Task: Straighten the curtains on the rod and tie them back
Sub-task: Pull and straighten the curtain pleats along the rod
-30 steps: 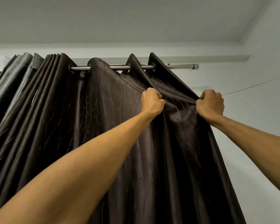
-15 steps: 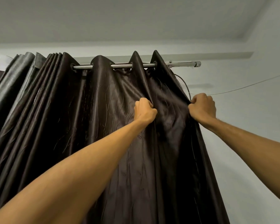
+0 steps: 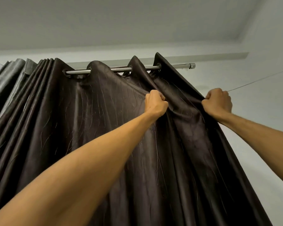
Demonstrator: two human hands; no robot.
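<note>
**Left hand** (image 3: 155,103): a fist, fingers curled round a bunched fold of the brown curtain (image 3: 88,124). The arm stretches up from seven o'clock.

**Right hand** (image 3: 218,101): a fist at three o'clock from the left one, gripping the curtain's outer edge on the side of the bare wall (image 3: 260,128). The cloth between the two fists sags in a shallow pocket.

**Brown curtain:** hangs by its eyelets (image 3: 66,73) on the rod (image 3: 121,69), at twelve o'clock above the hands. Three waves stand spread at the right end, and the rest is packed in tight pleats toward ten o'clock. It is not tied back.

**Rod:** metal and level, with a bare stretch running on to the end cap (image 3: 191,65) at one o'clock.

**Grey curtain** (image 3: 5,84): bunched at nine o'clock, untouched.

**Wire** (image 3: 260,79): thin, slanting from just behind the right hand toward two o'clock.

**Hazards, as judged:**
- A hard downward tug could strain the eyelets or the rod's fixing, which is out of sight.
- The glossy cloth may slip through either fist.
- The right knuckles are close to the wire and could snag it.
- An uneven pull would leave the waves lopsided.
</note>
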